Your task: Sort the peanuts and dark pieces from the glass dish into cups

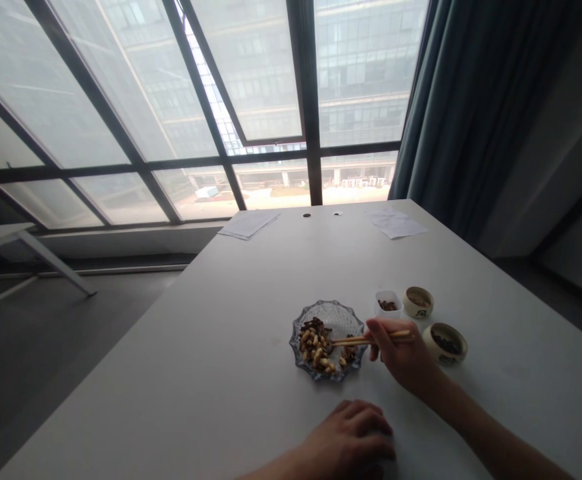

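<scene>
My right hand (403,353) is closed around wooden chopsticks (358,339), whose tips reach into a scalloped glass dish (338,317). Peanuts (315,350) and dark, elongated pieces (315,325) lie at the dish's left side, with a smaller brown pile (349,353) at its right. Near the bottom edge, my left hand (348,437) rests low over the table with its fingers curled together; whatever is under them is hidden. Just behind my right hand stands a small white cup (388,297) of dark bits.
Two round pale containers stand right of the dish, one farther back (419,311) and one nearer (448,359) with dark contents. Papers lie at the far left (249,225) and far right (395,223) of the white table (195,373). Windows and a dark curtain (471,120) are beyond.
</scene>
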`<state>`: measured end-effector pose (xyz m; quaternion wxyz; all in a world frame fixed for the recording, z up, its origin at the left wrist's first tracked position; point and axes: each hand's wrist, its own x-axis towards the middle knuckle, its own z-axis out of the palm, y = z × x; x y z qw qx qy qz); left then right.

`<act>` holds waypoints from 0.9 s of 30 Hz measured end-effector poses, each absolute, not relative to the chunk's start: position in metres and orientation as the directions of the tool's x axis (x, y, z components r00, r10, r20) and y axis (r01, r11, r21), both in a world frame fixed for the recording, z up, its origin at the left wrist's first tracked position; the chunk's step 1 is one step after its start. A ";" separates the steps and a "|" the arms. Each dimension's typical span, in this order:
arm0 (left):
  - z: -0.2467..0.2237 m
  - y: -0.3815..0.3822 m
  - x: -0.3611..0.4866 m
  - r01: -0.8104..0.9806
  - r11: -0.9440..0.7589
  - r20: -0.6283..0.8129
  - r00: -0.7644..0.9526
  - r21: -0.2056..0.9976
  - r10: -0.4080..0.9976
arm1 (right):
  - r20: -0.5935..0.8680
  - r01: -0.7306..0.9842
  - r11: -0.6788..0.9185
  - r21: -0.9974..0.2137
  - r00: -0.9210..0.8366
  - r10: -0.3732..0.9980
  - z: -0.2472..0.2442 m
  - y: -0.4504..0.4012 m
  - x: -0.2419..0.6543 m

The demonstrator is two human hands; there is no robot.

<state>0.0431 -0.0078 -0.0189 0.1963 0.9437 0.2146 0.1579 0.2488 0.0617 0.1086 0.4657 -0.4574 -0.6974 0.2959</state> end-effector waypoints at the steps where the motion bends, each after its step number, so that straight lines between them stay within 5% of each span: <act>1: -0.019 -0.008 0.043 0.345 -0.831 0.209 0.860 0.436 0.466 | 0.397 0.364 0.419 -0.832 -0.137 0.908 0.112 0.062 0.250; 7: -0.021 -0.008 0.043 0.321 -0.840 0.262 0.848 0.438 0.460 | 0.432 0.365 0.390 -0.845 0.038 0.901 0.146 0.066 0.287; 13: -0.021 -0.007 0.043 0.325 -0.838 0.254 0.849 0.437 0.462 | 0.527 0.561 0.338 -0.756 0.216 0.822 0.165 0.083 0.335; 19: -0.018 -0.009 0.043 0.328 -0.833 0.253 0.847 0.446 0.468 | 0.481 0.537 0.326 -0.778 0.176 0.859 0.166 0.080 0.336; 27: -0.011 -0.009 0.043 0.339 -0.825 0.215 0.856 0.452 0.470 | 0.344 0.224 0.351 -0.909 -0.073 0.936 0.144 0.064 0.276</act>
